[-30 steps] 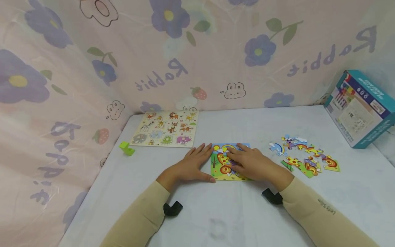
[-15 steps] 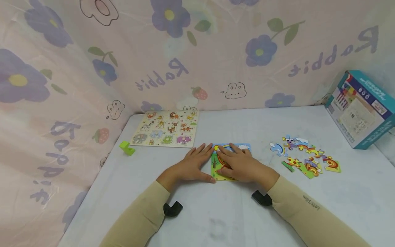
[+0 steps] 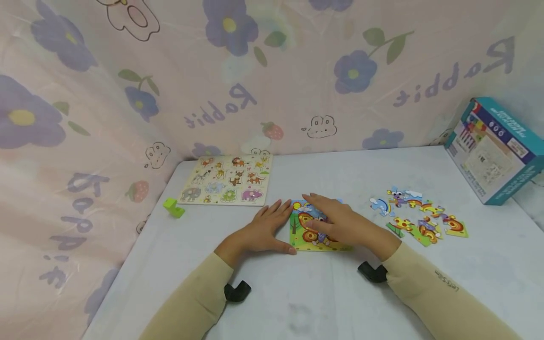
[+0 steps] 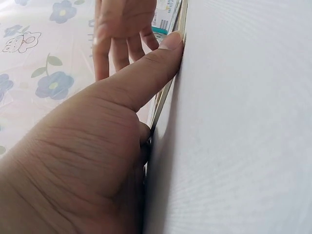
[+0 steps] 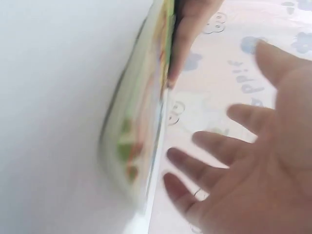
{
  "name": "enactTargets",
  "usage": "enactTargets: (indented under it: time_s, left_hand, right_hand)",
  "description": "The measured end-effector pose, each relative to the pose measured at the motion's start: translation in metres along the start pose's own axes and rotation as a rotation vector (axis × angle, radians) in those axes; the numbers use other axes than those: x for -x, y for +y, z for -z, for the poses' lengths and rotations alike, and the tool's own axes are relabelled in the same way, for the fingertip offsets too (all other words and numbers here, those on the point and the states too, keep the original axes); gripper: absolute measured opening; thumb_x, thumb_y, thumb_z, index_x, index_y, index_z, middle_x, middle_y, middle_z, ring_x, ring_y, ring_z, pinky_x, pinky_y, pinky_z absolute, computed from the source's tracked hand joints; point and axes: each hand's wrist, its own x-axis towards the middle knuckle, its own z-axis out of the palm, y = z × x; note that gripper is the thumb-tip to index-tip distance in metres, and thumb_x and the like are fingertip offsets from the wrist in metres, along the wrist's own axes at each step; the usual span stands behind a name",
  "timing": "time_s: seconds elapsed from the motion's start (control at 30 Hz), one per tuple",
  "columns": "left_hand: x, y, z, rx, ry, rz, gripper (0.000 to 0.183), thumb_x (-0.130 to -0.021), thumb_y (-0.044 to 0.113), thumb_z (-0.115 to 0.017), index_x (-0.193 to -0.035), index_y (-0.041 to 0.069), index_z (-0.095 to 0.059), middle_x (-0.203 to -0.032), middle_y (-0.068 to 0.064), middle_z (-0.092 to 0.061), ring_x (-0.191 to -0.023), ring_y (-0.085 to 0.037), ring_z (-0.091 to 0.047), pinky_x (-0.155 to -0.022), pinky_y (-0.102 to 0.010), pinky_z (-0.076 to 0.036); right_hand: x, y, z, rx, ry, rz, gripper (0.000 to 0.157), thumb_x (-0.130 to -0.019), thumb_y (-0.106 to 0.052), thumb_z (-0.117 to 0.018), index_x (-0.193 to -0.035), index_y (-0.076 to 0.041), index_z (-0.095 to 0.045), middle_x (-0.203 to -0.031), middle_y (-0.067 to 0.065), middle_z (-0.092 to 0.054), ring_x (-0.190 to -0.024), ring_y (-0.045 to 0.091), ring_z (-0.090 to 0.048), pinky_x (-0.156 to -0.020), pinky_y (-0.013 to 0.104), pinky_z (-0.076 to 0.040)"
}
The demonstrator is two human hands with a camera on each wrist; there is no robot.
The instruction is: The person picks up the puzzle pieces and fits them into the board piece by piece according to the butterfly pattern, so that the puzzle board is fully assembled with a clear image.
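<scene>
A small colourful picture puzzle (image 3: 310, 236) with a cartoon butterfly lies flat on the white table. My left hand (image 3: 262, 232) rests at its left side, fingers spread, with thumb and fingertips touching the edge. In the left wrist view, that thumb (image 4: 156, 66) lies along the board's edge. My right hand (image 3: 342, 222) is over the puzzle's right part and hides some of it. Seen from the right wrist, this hand (image 5: 253, 161) has its fingers apart and raised off the board, holding nothing. Several loose jigsaw pieces (image 3: 428, 229) lie to the right.
A wooden animal puzzle board (image 3: 227, 182) sits at the back left, with a bright green plastic piece (image 3: 173, 208) beside it. At the back right stands a teal and white box (image 3: 493, 151). A flower-printed curtain (image 3: 297, 94) borders the table behind and to the left.
My right hand swept left across the puzzle, then came back right and lifted, uncovering more of the picture. My left hand stays in place. The loose pieces have not moved.
</scene>
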Motion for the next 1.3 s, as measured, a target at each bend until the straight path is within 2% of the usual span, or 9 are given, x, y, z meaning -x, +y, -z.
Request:
enactTargets:
  time_s: [0.23,0.37,0.47,0.63,0.8,0.97,1.13,1.23,1.3]
  left_hand:
    - [0.000,-0.001,-0.001,0.001,-0.002,0.015,0.125,-0.087,0.077,-0.076,-0.177,0.019,-0.011,-0.182,0.006,0.001,-0.165,-0.018,0.010,-0.130,-0.048,0.006]
    - [0.000,-0.001,-0.001,-0.002,0.003,0.008,0.125,-0.087,0.077,-0.075,-0.177,0.018,-0.011,-0.182,0.005,0.000,-0.165,-0.019,0.010,-0.130,-0.049,0.005]
    - [0.000,-0.001,-0.001,0.000,0.007,0.003,0.125,-0.087,0.077,-0.076,-0.177,0.018,-0.012,-0.182,0.005,0.000,-0.165,-0.020,0.010,-0.130,-0.050,0.005]
    - [0.000,-0.001,-0.001,-0.001,0.003,0.003,0.125,-0.087,0.077,-0.076,-0.177,0.017,-0.011,-0.182,0.005,0.001,-0.165,-0.020,0.010,-0.130,-0.049,0.005]
    - [0.001,0.000,0.000,0.003,0.003,0.013,0.125,-0.087,0.077,-0.076,-0.177,0.018,-0.011,-0.182,0.005,0.001,-0.165,-0.020,0.010,-0.130,-0.048,0.006]
    - [0.002,0.002,0.002,0.013,0.000,0.022,0.125,-0.087,0.076,-0.077,-0.177,0.018,-0.012,-0.182,0.006,0.001,-0.165,-0.020,0.010,-0.130,-0.048,0.007]
    - [0.002,0.002,0.002,0.014,0.003,0.014,0.126,-0.087,0.076,-0.077,-0.176,0.017,-0.012,-0.182,0.005,0.000,-0.165,-0.021,0.009,-0.130,-0.049,0.006]
    - [0.002,0.001,0.001,0.015,0.008,0.008,0.126,-0.087,0.076,-0.077,-0.176,0.017,-0.012,-0.182,0.004,0.000,-0.166,-0.022,0.008,-0.130,-0.049,0.006]
    - [0.002,0.001,0.001,0.011,0.008,0.006,0.125,-0.087,0.076,-0.077,-0.176,0.017,-0.012,-0.182,0.004,0.000,-0.166,-0.022,0.008,-0.130,-0.048,0.006]
  right_hand:
    - [0.022,0.012,0.023,-0.214,0.112,-0.027,0.066,-0.115,-0.038,-0.058,-0.171,-0.013,-0.036,-0.167,0.017,-0.044,-0.145,0.043,-0.050,-0.112,0.068,-0.044]
    - [0.038,0.023,0.036,-0.319,0.173,-0.006,0.054,-0.119,-0.029,-0.047,-0.169,-0.012,-0.039,-0.159,0.020,-0.052,-0.139,0.042,-0.055,-0.109,0.064,-0.046]
    - [0.050,0.030,0.046,-0.359,0.206,0.008,0.051,-0.121,-0.028,-0.035,-0.170,-0.014,-0.038,-0.158,0.018,-0.053,-0.138,0.040,-0.056,-0.109,0.050,-0.049]
    - [0.068,0.044,0.062,-0.413,0.240,0.034,0.056,-0.121,-0.035,-0.020,-0.171,-0.015,-0.036,-0.158,0.018,-0.052,-0.136,0.033,-0.057,-0.103,0.029,-0.050]
    - [0.082,0.060,0.074,-0.539,0.289,0.053,0.059,-0.120,-0.040,-0.016,-0.172,-0.019,-0.035,-0.157,0.014,-0.053,-0.135,0.025,-0.056,-0.104,0.027,-0.047]
    - [0.093,0.078,0.081,-0.670,0.351,0.073,0.058,-0.121,-0.041,-0.019,-0.171,-0.017,-0.037,-0.155,0.013,-0.055,-0.135,0.025,-0.055,-0.105,0.026,-0.047]
    - [0.100,0.095,0.086,-0.763,0.373,0.083,0.057,-0.121,-0.042,-0.021,-0.169,-0.018,-0.040,-0.152,0.008,-0.059,-0.133,0.023,-0.057,-0.105,0.025,-0.050]
    - [0.103,0.102,0.086,-0.778,0.370,0.076,0.056,-0.121,-0.041,-0.020,-0.168,-0.019,-0.041,-0.149,0.004,-0.061,-0.131,0.021,-0.059,-0.104,0.024,-0.051]
    - [0.104,0.107,0.086,-0.704,0.359,0.025,0.058,-0.121,-0.040,-0.017,-0.169,-0.016,-0.038,-0.149,0.006,-0.061,-0.131,0.022,-0.060,-0.103,0.024,-0.051]
